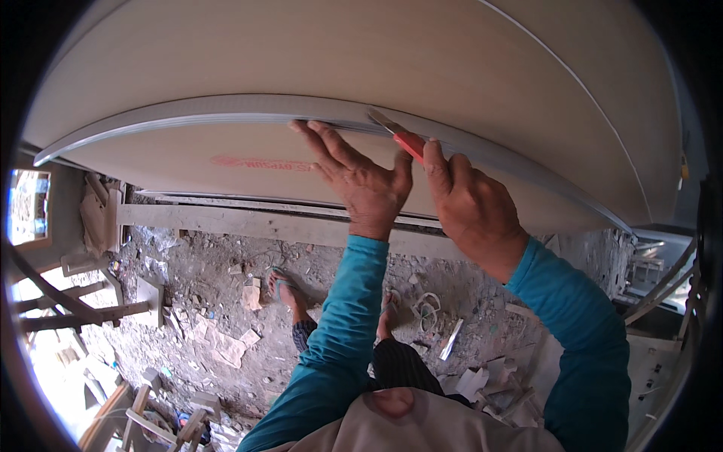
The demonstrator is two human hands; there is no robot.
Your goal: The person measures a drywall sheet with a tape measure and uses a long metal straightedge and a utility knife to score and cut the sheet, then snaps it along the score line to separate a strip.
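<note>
A long grey straight strip (188,111) runs across a large beige board (256,60), curved by the lens. My left hand (354,181) rests with fingers spread on the strip’s lower edge and the board below it, just left of the blade. My right hand (478,211) grips a red-handled utility knife (410,146), its metal blade angled up-left onto the strip. The exact contact point of the blade is too small to tell. A red printed marking (245,163) shows on the board below the strip.
Pale planks (196,218) lie below the board’s near edge. My sandalled feet stand on a debris-strewn floor (248,294). Metal bars (113,307) and scrap wood stand at the left, near a bright window (28,203). More bars (659,282) are at the right.
</note>
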